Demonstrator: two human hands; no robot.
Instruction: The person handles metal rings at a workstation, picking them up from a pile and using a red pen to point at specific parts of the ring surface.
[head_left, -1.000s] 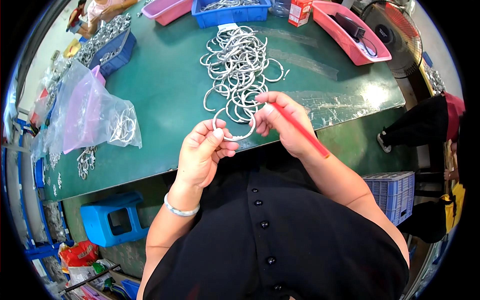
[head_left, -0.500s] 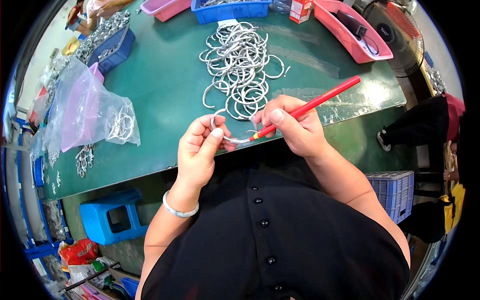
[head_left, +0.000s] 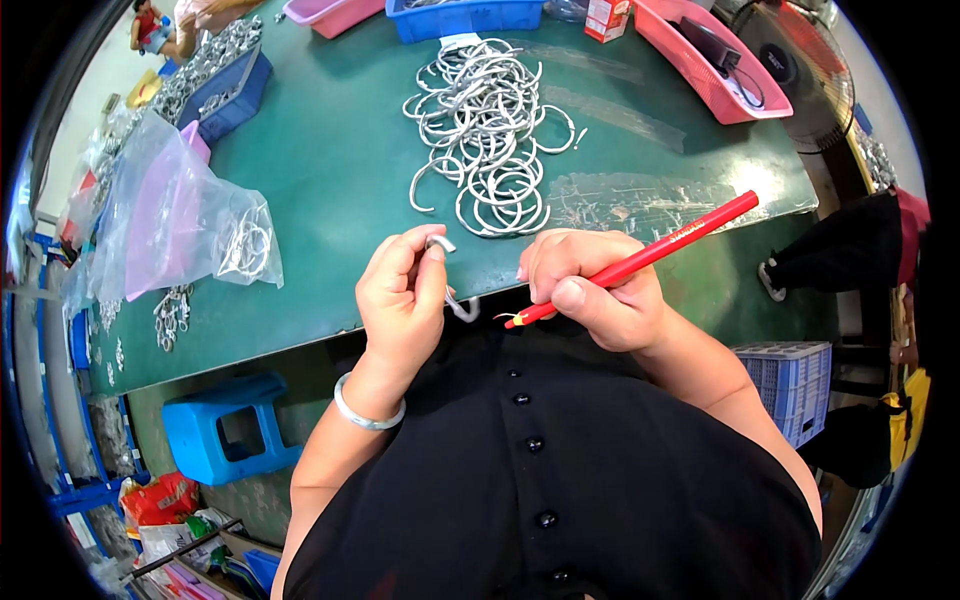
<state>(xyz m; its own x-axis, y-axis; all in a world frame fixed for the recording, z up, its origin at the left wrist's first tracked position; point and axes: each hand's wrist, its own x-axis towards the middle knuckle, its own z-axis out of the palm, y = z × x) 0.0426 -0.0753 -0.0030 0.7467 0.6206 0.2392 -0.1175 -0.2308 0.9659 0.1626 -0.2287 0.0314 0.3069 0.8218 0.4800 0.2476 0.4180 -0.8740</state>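
Observation:
My left hand (head_left: 400,295) pinches an open silvery metal ring (head_left: 464,312), partly hidden behind the fingers. Its lower end pokes out to the right of the thumb, over the table's near edge. A red pencil (head_left: 690,232) with a yellow tip is gripped in my right hand (head_left: 605,290), slanting up to the right. From near its point sticks a thin light strand. The pencil tip is a short way right of the ring, apart from it. Beyond both hands, a heap of similar open rings (head_left: 500,125) lies on the green table (head_left: 330,180).
A blue bin (head_left: 465,22) and pink baskets (head_left: 700,75) stand at the back. Plastic bags (head_left: 180,220) and small metal parts (head_left: 172,318) lie at left. A blue stool (head_left: 190,440) is below left, a blue crate (head_left: 790,385) at right. Other people are partly visible at the edges.
The ring has turned in my left hand and has come away from the pencil. My right hand has lowered with the pencil and shifted slightly right.

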